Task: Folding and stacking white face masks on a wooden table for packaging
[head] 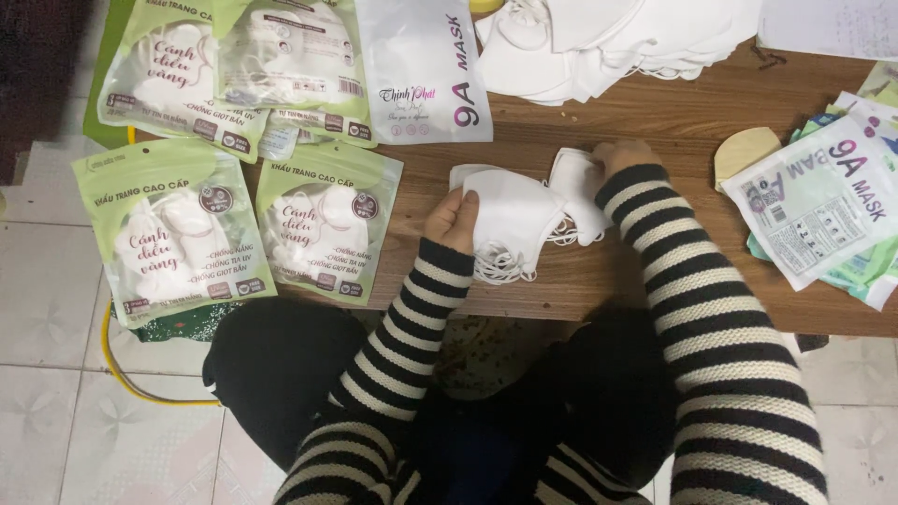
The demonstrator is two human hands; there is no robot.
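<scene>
A small stack of white masks (510, 220) is gripped at its left edge by the left hand (452, 220), fingers curled shut around it. The right hand (619, 157) is closed in a pinch on another white mask (578, 192) lying just beside the stack, with elastic loops trailing between them. Both are held over a brown wooden table (673, 112). A loose heap of white masks (608, 37) is seen at the far edge. Filled green packets (173, 229) are laid to the left, partly over a pale tiled floor (56, 374). A white packet (426, 70) is placed above, and more flat packets (823, 201) are piled at the right.
</scene>
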